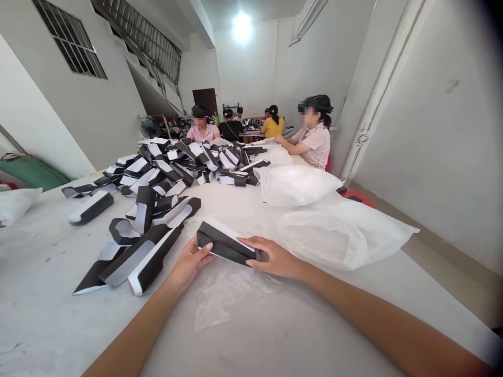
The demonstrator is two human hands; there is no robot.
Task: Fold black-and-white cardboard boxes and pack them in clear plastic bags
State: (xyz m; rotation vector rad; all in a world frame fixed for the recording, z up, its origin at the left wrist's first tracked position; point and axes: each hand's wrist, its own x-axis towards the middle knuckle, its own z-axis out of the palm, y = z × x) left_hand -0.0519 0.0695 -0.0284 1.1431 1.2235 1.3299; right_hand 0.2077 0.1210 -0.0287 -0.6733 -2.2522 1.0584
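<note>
Both of my hands hold a folded black piece with a white inner face (223, 242), probably foam or card. My left hand (189, 262) grips its near left side, and my right hand (273, 256) pinches its right end. A thin clear plastic sheet (231, 298) lies beneath them. Just left of my left hand lie several similar black-and-white pieces (145, 246). A large heap of them (188, 162) spreads across the table farther ahead. To the right, white plastic bags (338, 230) lie close to my right hand.
The long white-covered table (47, 262) runs ahead, with a wall along its right side. Co-workers sit along the far end, one in a pink top (314, 146) beside the table. A fan (151, 129) stands beyond the heap. A green bag (33, 173) lies at the left.
</note>
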